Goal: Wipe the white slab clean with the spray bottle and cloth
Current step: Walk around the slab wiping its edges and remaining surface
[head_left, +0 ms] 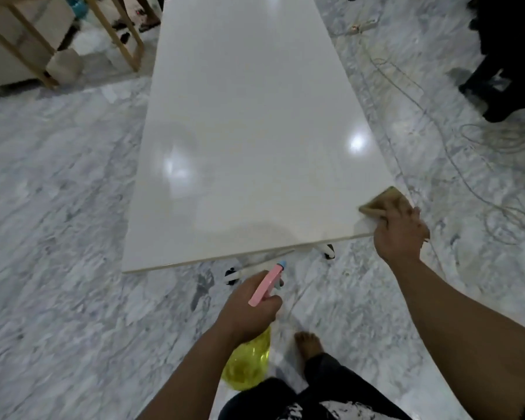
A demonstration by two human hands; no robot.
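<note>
Marble floor (58,207) surrounds the white slab (249,131); right hand (399,234) presses the cloth (382,203) on its near corner, left hand (249,310) clutches the spray bottle (250,363) below its near edge; most looks unwiped.

Slab (249,140) runs lengthwise ahead, raised over floor (58,207). Cloth (379,203) on its near-right corner, under R hand (402,230). L hand (249,307) w/ spray bottle (255,328) sits nearer, below slab's near edge; cables (482,165) on floor to right.

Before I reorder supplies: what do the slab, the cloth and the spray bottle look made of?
The white slab looks like polished stone or a glossy laminate: it mirrors the lights. The cloth under the right hand looks like soft tan fabric, blurred. The spray bottle in the left hand seems to be translucent yellow plastic with a pink head.
</note>
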